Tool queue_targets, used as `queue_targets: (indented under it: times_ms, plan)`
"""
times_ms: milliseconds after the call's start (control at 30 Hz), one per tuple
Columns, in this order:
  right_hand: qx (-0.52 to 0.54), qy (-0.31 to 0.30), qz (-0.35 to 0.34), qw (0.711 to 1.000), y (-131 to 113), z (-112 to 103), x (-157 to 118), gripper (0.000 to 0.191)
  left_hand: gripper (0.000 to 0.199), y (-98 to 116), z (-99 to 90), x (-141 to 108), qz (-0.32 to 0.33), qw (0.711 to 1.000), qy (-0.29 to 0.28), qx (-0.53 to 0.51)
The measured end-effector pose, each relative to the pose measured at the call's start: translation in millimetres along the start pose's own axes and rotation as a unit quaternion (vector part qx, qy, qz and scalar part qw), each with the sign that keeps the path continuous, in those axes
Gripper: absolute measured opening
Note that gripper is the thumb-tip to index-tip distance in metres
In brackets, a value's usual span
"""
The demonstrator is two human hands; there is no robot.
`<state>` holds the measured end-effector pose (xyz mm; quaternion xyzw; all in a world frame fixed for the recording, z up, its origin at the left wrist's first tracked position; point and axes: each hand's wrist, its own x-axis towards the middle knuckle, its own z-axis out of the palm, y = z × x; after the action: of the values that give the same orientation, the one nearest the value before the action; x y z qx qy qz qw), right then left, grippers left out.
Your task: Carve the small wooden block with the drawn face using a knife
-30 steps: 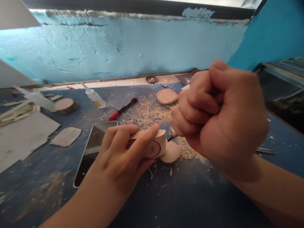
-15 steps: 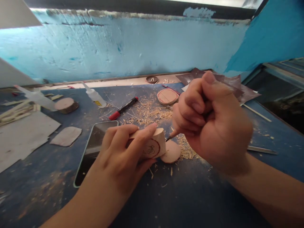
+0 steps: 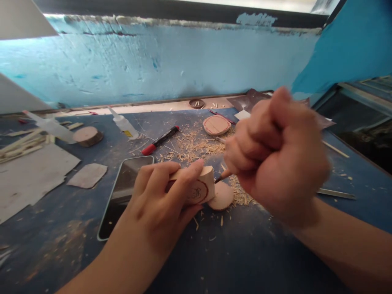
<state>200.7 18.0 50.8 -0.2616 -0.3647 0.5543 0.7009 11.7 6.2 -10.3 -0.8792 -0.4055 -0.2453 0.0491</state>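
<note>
My left hand (image 3: 161,196) is wrapped round a pale wooden block (image 3: 209,178) whose face bears a dark drawing inside a reddish-brown ring. Closed in a fist, my right hand (image 3: 272,159) grips a pencil-like tool (image 3: 225,174), its dark tip beside the block's right end; whether they touch is unclear. A round wooden disc (image 3: 223,197) lies just beyond the block, partly hidden by it, with wood shavings (image 3: 241,192) around it. Under and beside my left wrist is a phone (image 3: 118,200).
A red-capped black marker (image 3: 161,140), a red-edged wooden disc (image 3: 216,125) and a white bottle (image 3: 125,125) lie beyond my hands. At left are a thick wood slice (image 3: 88,136) and flat sheets (image 3: 36,175). Dark sandpaper (image 3: 248,98) and a metal tool (image 3: 337,193) are at right.
My right hand has shifted slightly to the right and its fist has turned a little. The left hand still holds the block, and the whole view has moved slightly.
</note>
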Motion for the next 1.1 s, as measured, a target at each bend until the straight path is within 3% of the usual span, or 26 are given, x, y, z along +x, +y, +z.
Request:
queue_targets:
  times_ms: [133, 267, 367, 500, 633, 733, 867, 967, 1100]
  plan:
    - [-0.013, -0.013, 0.043, 0.999, 4.9, -3.1, -1.6, 0.056, 0.069, 0.0, -1.1, -0.3, -0.007, 1.000, -0.011, -0.008]
    - [-0.016, 0.023, -0.018, 0.999, 5.6, -2.5, -1.2, 0.055, 0.070, 0.9, -2.4, -1.0, -0.019, 0.999, -0.023, -0.017]
    - [-0.026, -0.013, 0.053, 0.998, 6.3, -2.1, -1.5, 0.055, 0.070, 1.0, -2.7, -1.6, -0.023, 0.999, -0.020, -0.023]
    - [-0.011, 0.032, -0.010, 0.999, 6.7, -2.8, -2.9, 0.054, 0.069, 0.0, -1.5, -2.3, -0.029, 0.999, -0.023, -0.028]
    - [-0.019, -0.008, 0.064, 0.998, 5.9, -3.3, -3.8, 0.056, 0.069, -0.7, -0.5, -3.5, -0.027, 0.999, -0.028, -0.028]
    - [0.000, 0.040, 0.019, 0.999, 4.8, -2.2, -4.1, 0.059, 0.071, -1.9, 0.5, -4.0, -0.021, 0.999, -0.022, -0.025]
    - [-0.022, 0.014, 0.070, 0.997, 8.3, -2.4, -7.0, 0.054, 0.071, -3.5, 1.8, -3.8, -0.019, 0.999, -0.018, -0.019]
    - [-0.014, 0.037, 0.037, 0.999, 10.3, -2.8, -9.1, 0.055, 0.070, -2.0, 1.1, -3.4, -0.028, 0.999, -0.015, -0.017]
    - [-0.041, 0.010, 0.048, 0.998, 9.1, -2.7, -9.5, 0.054, 0.068, 0.9, 0.3, -3.3, -0.036, 0.999, -0.020, -0.021]
